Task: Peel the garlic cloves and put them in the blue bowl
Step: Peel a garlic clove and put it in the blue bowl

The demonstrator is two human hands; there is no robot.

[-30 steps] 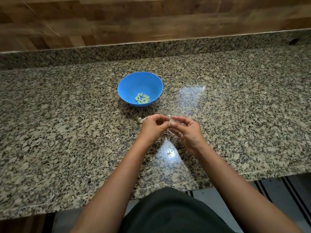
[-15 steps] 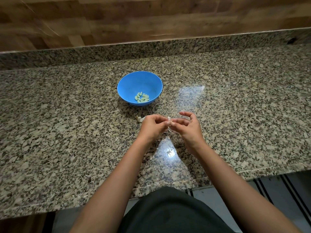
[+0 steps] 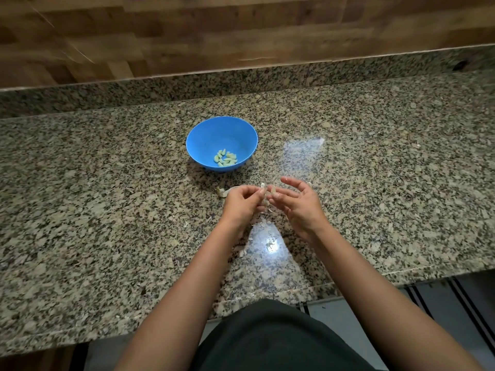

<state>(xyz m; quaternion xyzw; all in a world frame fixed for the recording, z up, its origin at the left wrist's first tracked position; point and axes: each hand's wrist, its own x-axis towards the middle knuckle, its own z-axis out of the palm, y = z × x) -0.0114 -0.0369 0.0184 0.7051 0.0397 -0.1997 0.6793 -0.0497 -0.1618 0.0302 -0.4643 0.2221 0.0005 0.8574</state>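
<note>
Speckled granite desk point(image 3: 107, 210) is filling most of the view, running under a wood-plank wall point(image 3: 241, 36) at the back. Person's dark garment point(image 3: 267, 336) is showing at the bottom edge, with both bare forearms reaching forward over the desk. Blue bowl point(image 3: 211, 135) is sitting upright on the desk, just beyond the hands and slightly left. Left hand point(image 3: 241, 203) and right hand point(image 3: 300, 204) are meeting above the desk, close in front of the bowl. Left fingers are curling round a garlic clove point(image 3: 266, 195). Right thumb and one fingertip are pinching the same clove from the other side, with the other right fingers spreading loose. Peeled cloves point(image 3: 225, 158) are lying in a small heap at the bowl's bottom. Another garlic piece point(image 3: 222, 192) is lying on the desk, just left of the left hand. Skin scraps point(image 3: 263, 224) are lying on the desk beneath the hands.
</note>
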